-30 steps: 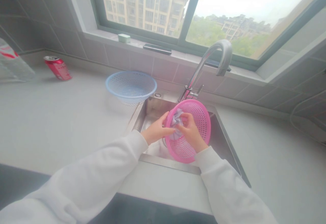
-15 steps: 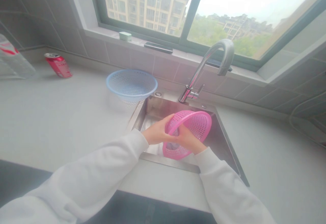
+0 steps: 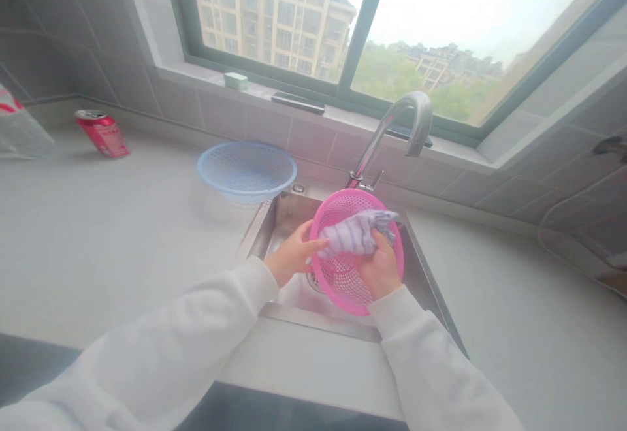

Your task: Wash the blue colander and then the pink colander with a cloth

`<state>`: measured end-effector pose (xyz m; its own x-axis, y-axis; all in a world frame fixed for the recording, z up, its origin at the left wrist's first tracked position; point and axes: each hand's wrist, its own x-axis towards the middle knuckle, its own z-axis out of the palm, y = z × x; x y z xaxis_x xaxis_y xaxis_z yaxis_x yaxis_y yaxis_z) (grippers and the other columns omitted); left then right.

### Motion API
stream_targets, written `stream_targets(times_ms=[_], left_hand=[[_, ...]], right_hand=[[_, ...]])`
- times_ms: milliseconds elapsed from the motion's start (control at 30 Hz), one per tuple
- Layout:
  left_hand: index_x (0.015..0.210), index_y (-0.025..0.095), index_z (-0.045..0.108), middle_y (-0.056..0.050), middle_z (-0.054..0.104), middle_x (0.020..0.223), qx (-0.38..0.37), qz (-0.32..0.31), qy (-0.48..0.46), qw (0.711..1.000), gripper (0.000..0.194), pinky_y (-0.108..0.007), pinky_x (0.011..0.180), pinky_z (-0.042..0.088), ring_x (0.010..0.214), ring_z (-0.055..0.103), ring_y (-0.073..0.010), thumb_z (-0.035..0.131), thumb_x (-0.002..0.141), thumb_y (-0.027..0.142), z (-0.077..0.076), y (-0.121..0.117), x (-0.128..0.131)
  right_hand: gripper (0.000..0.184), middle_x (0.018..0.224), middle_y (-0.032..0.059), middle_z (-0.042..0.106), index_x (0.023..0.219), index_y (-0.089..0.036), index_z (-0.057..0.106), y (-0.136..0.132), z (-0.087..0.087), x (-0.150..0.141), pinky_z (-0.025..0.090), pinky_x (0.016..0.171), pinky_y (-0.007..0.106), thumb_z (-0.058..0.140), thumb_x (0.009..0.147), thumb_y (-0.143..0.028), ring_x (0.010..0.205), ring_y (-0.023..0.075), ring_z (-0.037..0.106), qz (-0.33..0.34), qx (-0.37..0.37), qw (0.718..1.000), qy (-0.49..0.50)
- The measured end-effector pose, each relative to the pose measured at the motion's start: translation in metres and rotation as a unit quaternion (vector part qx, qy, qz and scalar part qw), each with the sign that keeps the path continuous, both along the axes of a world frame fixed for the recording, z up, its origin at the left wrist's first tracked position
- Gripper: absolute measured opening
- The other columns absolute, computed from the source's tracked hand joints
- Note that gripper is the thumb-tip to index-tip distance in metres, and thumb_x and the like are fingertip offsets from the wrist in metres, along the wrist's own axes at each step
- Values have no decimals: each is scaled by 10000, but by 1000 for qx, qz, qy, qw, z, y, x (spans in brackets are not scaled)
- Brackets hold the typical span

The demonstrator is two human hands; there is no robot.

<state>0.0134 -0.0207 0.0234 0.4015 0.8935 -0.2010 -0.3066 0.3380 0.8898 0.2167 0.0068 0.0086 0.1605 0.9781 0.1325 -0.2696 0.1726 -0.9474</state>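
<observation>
A pink perforated basket (image 3: 343, 287) is held over the steel sink (image 3: 421, 268), its open mouth tilted toward me. My left hand (image 3: 294, 253) grips the left rim, thumb over the edge and fingers partly hidden outside. Inside the mouth, my right hand (image 3: 381, 266) is closed on a bunched white cloth with grey-blue stripes (image 3: 350, 235). The cloth lies across the basket's opening, its left end near my left thumb. Some of the right fingers are hidden behind the cloth.
A blue basket (image 3: 247, 192) stands on the counter left of the sink. The curved faucet (image 3: 418, 117) rises behind the pink basket. Farther left are a red can (image 3: 104, 134) and a clear plastic bottle or bag (image 3: 22, 130). A green block (image 3: 236, 81) sits on the windowsill.
The pink basket has turned so its mouth faces me more. My right hand has brought the striped cloth up into view across the opening. The camera view has shifted slightly.
</observation>
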Motion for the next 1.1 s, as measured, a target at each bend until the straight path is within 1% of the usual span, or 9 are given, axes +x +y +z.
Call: stream_targets(times_ms=[133,300,467,567,667,767,933,1000,1100], left_hand=[[1411,297,459,-147,598,1371,-2,14,1,1000,791,-466,832,574,1190,619,-358,829,732,463,1,-1,-2],[1426,271,452,-151,650,1291,44,26,10,999,846,-489,842,570,1106,664,-355,860,698,412,2,1,-6],[1507,187,359,-184,636,1309,84,45,26,995,969,-515,990,512,1167,637,-345,862,684,286,1,2,-3],[1525,175,332,-191,619,1338,104,49,37,993,998,-523,1023,492,1196,620,-345,854,677,241,-2,1,-2],[1508,170,369,-188,628,1322,123,43,46,990,974,-523,1036,485,1205,615,-341,858,667,233,-3,0,-1],[1490,175,404,-170,654,1267,116,32,72,990,915,-510,1002,508,1151,642,-318,832,681,202,-1,-3,0],[1457,181,450,-138,687,1157,85,20,90,992,878,-469,920,543,1016,679,-276,833,667,191,1,-4,2],[1444,185,465,-128,693,1122,78,20,90,993,873,-458,897,547,974,681,-263,844,657,198,1,-3,2],[1452,181,449,-129,692,1103,60,15,84,995,895,-441,862,550,932,680,-252,851,653,219,0,-1,1]], right_hand=[[467,1176,77,691,1134,-245,604,-13,9,-12,547,914,459,758,764,-484,1034,267,682,92,-70,993,-23],[831,1154,50,657,1326,-284,423,-22,18,-3,539,909,440,870,631,-369,1029,260,668,91,-110,969,-201],[490,1262,91,540,1076,-238,652,-18,20,15,402,1117,503,822,628,-340,1258,318,533,106,-73,895,-426],[534,1393,106,463,1134,-232,621,-19,23,17,327,1180,486,795,632,-280,1359,322,445,98,-9,867,-489],[785,1466,118,438,1402,-260,419,-25,28,10,387,1124,484,763,698,-305,1330,308,487,174,-19,845,-506],[944,1474,136,446,1503,-262,324,-34,30,-4,432,1054,483,797,698,-396,1285,333,522,217,-41,793,-567],[552,1157,107,613,1266,-243,649,-38,29,-20,487,795,385,743,729,-324,926,274,642,282,-55,690,-664],[531,1101,84,640,1229,-256,679,-37,28,-21,476,766,354,723,701,-232,887,250,637,315,-46,693,-646],[539,1058,43,691,1155,-255,695,-34,25,-17,469,804,333,624,649,-83,922,232,632,345,-25,735,-584]])
